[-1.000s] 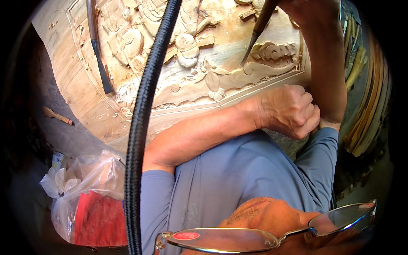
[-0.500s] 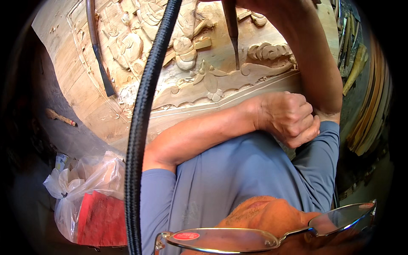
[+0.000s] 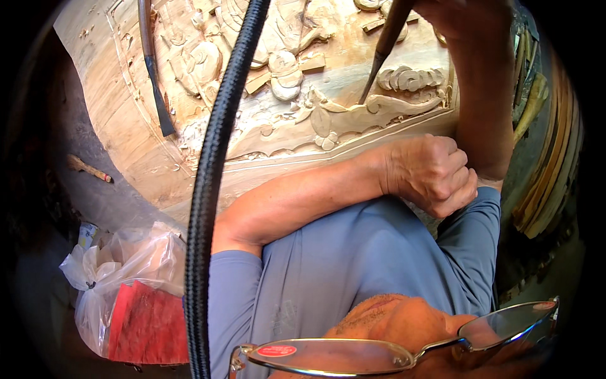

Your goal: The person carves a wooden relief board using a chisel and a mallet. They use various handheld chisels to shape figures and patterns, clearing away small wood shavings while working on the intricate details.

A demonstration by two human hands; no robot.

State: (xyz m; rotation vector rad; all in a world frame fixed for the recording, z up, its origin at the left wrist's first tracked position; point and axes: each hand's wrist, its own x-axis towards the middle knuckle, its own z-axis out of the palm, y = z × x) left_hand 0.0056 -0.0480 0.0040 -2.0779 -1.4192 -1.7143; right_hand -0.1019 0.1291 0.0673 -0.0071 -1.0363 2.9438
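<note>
My right hand (image 3: pixel 454 16), partly cut off at the top edge, is closed round a wooden-handled carving tool (image 3: pixel 385 50), slanting down so its narrow dark tip rests at a scrolled border on the carved wooden panel (image 3: pixel 328 145). My left hand (image 3: pixel 429 180) is a fist beside my right forearm, below the panel's border; whatever its curled fingers may hold is hidden. A second tool (image 3: pixel 151 76), with a long handle and dark flat blade, lies on the panel at the upper left. Raised scrolls, petals and rounded shapes cover the panel, with small chips among them.
A black braided hose (image 3: pixel 218 158) crosses the view vertically. At lower left are a clear plastic bag (image 3: pixel 98 271), red material (image 3: pixel 145 322) and a short stick (image 3: pixel 88 167) on grey ground. Several more tools (image 3: pixel 527 101) and long curved strips (image 3: pixel 549 158) are at the right.
The held tool swung more upright half a second ago and slants again now. My left fist sits slightly lower than one second ago.
</note>
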